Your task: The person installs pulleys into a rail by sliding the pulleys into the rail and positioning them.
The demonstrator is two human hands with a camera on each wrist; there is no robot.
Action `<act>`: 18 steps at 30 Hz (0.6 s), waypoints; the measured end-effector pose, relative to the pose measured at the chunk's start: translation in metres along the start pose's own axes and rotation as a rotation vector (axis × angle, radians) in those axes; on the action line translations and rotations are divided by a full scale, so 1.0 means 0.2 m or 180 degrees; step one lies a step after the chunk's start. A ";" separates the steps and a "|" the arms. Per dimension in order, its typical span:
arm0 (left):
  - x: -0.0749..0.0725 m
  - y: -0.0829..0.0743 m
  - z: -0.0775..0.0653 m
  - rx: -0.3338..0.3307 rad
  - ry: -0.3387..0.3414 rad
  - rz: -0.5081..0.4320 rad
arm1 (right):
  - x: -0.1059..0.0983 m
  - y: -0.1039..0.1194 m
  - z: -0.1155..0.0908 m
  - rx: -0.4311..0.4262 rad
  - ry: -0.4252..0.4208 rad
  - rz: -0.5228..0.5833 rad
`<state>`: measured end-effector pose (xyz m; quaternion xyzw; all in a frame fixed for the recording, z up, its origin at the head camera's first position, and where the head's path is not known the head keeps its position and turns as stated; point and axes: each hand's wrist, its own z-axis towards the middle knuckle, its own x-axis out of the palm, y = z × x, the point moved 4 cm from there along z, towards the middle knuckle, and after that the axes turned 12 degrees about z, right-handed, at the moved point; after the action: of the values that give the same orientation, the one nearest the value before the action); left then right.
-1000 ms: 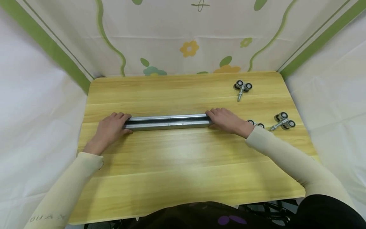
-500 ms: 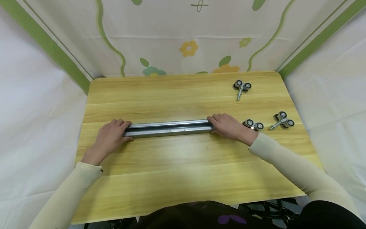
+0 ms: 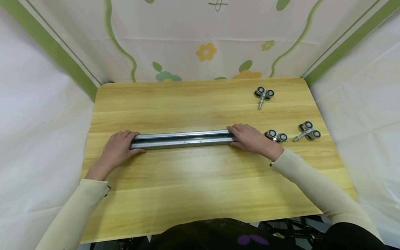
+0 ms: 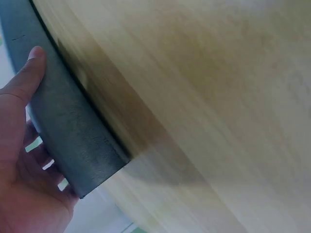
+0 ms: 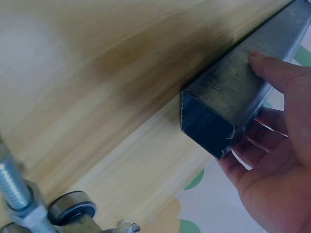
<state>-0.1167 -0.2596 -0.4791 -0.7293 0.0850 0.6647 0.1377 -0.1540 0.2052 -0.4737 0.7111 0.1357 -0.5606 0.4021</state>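
A grey steel channel rail (image 3: 184,139) lies crosswise on the wooden table, its lengthwise slot facing up in the head view. My left hand (image 3: 117,151) grips its left end, thumb along the near side and fingers over the far side. In the left wrist view the thumb lies on the smooth metal side of the rail (image 4: 73,121). At the other end, my right hand (image 3: 248,139) holds the rail the same way. The right wrist view shows the hollow open end of the rail (image 5: 206,124) beside my right hand (image 5: 277,155), with the fingers partly behind it.
Three roller trolleys with threaded bolts lie on the right: one trolley (image 3: 264,94) at the back, another trolley (image 3: 307,131) near the right edge, and a third trolley (image 3: 276,135) right by my right wrist. White printed fabric (image 3: 187,31) surrounds the table (image 3: 200,194).
The rail has come toward me, both hands holding it. My left hand has since shifted slightly left, and more of the trolley by my right wrist shows.
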 end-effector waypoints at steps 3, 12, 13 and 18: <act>0.02 0.01 0.00 0.0006 -0.0034 -0.0027 | -0.01 -0.01 -0.03 0.0047 -0.0052 0.0045; 0.04 0.02 -0.01 0.0027 -0.0176 -0.0171 | -0.09 -0.04 -0.17 0.0068 -0.0375 -0.0037; 0.04 0.02 -0.01 0.0027 -0.0183 -0.0173 | -0.10 -0.04 -0.19 0.0093 -0.0402 -0.0040; 0.05 0.02 -0.01 0.0045 -0.0206 -0.0141 | -0.15 -0.11 -0.28 0.0332 -0.0483 -0.0105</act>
<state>-0.1157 -0.2643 -0.4884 -0.7082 0.0691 0.6841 0.1601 -0.1396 0.2680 -0.4523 0.6842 0.0872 -0.6257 0.3644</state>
